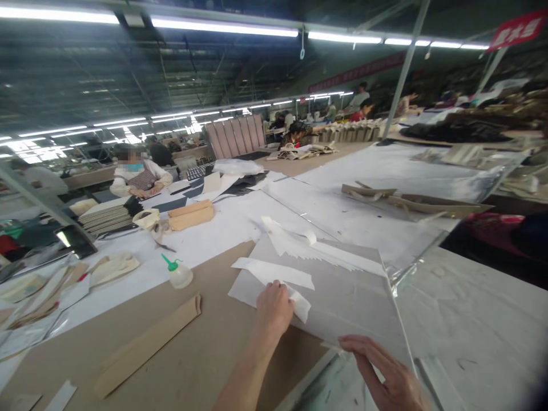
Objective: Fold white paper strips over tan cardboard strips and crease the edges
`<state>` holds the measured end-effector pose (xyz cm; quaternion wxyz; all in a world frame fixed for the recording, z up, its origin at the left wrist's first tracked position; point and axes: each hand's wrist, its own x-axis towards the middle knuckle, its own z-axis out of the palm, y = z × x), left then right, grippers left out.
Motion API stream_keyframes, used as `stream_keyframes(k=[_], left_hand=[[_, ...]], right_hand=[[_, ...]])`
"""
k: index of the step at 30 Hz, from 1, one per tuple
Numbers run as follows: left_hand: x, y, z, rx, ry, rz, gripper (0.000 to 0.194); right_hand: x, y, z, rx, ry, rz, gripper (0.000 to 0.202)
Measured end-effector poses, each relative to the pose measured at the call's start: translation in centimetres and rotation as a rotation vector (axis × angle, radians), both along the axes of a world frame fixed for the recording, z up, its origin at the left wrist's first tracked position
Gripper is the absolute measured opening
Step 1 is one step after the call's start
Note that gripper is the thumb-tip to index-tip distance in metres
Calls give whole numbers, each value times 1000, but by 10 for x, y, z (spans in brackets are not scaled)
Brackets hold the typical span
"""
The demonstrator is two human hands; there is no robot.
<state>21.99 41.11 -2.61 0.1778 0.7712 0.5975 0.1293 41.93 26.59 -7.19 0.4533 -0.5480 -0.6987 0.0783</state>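
Observation:
My left hand (275,305) is closed over a white strip (301,307), which shows on its right side; the fingertips are hidden. Just beyond it another white strip (295,275) lies across the translucent sheet (346,299). A stack of white strips with jagged edges (319,249) rests farther back on the same sheet. My right hand (387,374) is held near the sheet's front edge, its fingers stretched out and the thumb apart. I see nothing in it.
A folded tan piece (148,345) lies on the brown board (205,337) at left, with a green-tipped bottle (178,273) behind it. Long brown pieces (411,201) lie at back right. A co-worker (139,174) sits across the table. A metal pole (405,74) stands at the back.

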Motion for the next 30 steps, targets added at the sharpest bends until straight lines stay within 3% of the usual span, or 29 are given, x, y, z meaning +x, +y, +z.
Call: stream_keyframes(k=[4,9,11,16,20,23,30], left_hand=[[-11,6,-2,-48,-189,44,22],[-41,18,-5,-221,-582,156,13],[-56,20,-8,-284,-780,241,11],[-82,16,-7,-310,-1263,385,28],[-87,6,-2,-271,-1475,359,31],[-87,-3,5,-246,-1553,303,28],[-110,-37,34,-207,-1830,296,16]], right_hand=[[-6,11,4,-10,29,5,22],[-12,36,23,-13,-27,97,24],[-17,51,29,-35,-66,124,25],[-48,108,28,-71,-238,232,35],[-94,158,25,-118,-389,379,46],[-123,184,25,-192,-481,395,43],[-139,197,22,-340,-446,335,23]])
